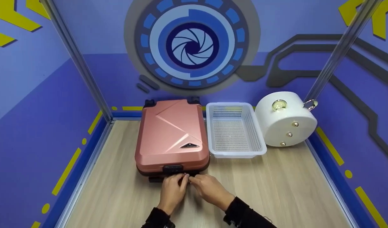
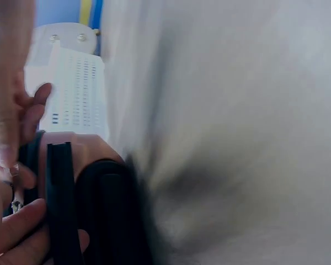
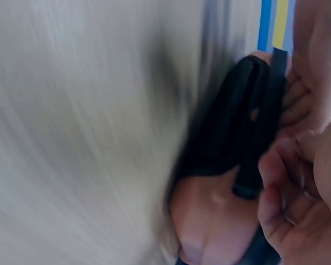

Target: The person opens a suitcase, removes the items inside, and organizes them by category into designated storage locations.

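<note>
Suitcase point(image 1: 173, 129), pink and hard-shelled, lying flat on the wood-grain table point(image 1: 276, 180), left of centre in the head view, its black wheels point(image 1: 150, 103) toward the back wall point(image 1: 102, 72) and its near end toward the person. Both hands meet at that near end, just below the black latch point(image 1: 172, 168). The left hand point(image 1: 174, 188) has its fingers bent, some passing behind a black bar point(image 2: 60, 204), with a fingertip showing on the bar's far side; its thumb and forefinger are drawn nearly together. The right hand point(image 1: 209, 188) is curled, thumb against forefinger, with its fingertips close to those of the left. Between them the fingers pinch small metal pieces point(image 2: 16, 205); which piece belongs to which hand cannot be told, being partly covered. Dark sleeves point(image 1: 158, 218) cover both wrists. Just right of the suitcase stands a white basket point(image 1: 238, 154) with slotted walls, and right of that, close against it, a rounded white case point(image 1: 285, 110) bearing metal rings point(image 1: 279, 104) and three knobs point(image 1: 289, 134). Much of the tabletop is blurred in both wrist views.
</note>
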A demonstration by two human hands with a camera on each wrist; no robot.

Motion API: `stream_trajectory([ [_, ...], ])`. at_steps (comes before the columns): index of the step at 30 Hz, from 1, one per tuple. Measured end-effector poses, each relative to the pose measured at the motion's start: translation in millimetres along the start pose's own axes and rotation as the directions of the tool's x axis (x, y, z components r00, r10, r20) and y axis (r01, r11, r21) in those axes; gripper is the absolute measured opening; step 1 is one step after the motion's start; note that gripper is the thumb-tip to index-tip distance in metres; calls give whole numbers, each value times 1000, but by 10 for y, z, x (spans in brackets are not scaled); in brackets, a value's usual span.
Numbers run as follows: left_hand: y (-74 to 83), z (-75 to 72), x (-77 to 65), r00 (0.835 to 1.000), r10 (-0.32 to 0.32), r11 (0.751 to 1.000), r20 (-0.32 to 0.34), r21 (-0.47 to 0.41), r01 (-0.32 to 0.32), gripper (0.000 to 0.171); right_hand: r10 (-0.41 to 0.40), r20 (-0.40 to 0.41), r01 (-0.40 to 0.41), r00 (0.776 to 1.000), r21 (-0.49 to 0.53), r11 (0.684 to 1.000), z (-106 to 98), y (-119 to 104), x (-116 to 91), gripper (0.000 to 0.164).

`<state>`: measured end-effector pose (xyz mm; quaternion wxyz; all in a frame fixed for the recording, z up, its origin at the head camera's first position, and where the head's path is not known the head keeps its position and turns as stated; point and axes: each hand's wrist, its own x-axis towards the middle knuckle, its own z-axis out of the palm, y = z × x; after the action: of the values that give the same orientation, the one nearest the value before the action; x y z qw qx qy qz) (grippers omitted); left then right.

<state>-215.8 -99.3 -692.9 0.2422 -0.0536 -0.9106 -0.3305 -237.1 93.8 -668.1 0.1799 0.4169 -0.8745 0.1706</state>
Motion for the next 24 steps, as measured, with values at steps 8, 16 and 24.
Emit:
stream_trajectory([
  [8, 22, 33, -39, 1000, 11, 993, -11, 121, -10, 5, 59, -325, -42, 944, 61, 997, -295, 37, 185, 22],
  [16, 51, 95, -19, 986, 107, 959, -129, 277, -68, 17, 188, -289, -176, 939, 69, 982, -321, 230, 594, 55],
  [24, 2, -5, -78, 974, 207, 946, -98, 275, -173, 17, 217, -153, -214, 964, 37, 976, -268, 268, 517, 62],
])
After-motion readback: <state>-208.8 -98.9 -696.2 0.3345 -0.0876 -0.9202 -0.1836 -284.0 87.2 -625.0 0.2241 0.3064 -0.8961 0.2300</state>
